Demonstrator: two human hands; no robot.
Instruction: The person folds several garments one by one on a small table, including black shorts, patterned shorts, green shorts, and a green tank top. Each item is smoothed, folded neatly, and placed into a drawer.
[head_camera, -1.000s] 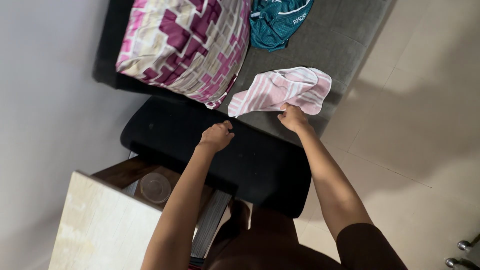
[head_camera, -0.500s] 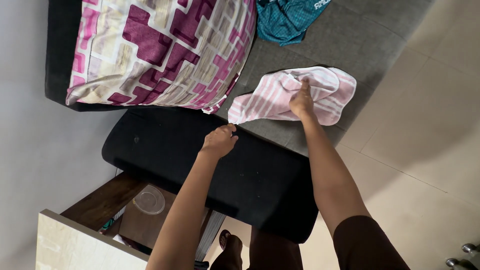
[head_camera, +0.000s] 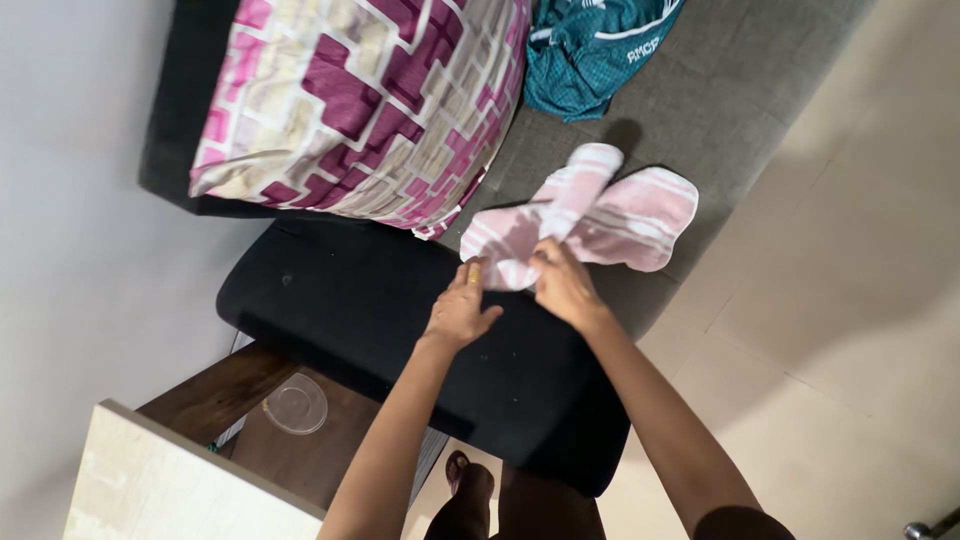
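Observation:
A pink and white striped cloth lies partly folded on the grey sofa seat. My left hand pinches its near left corner above the black sofa armrest. My right hand grips the cloth's near edge right beside the left hand. One flap of the cloth is turned up toward the far side.
A large pillow with a magenta and cream block pattern rests on the sofa. A teal garment lies at the far end. A wooden side table holds a clear plastic lid. Beige floor tiles spread to the right.
My right hand has come back from the middle of the cloth to its near edge beside my left hand, folding a flap over. The cloth now looks narrower and bunched.

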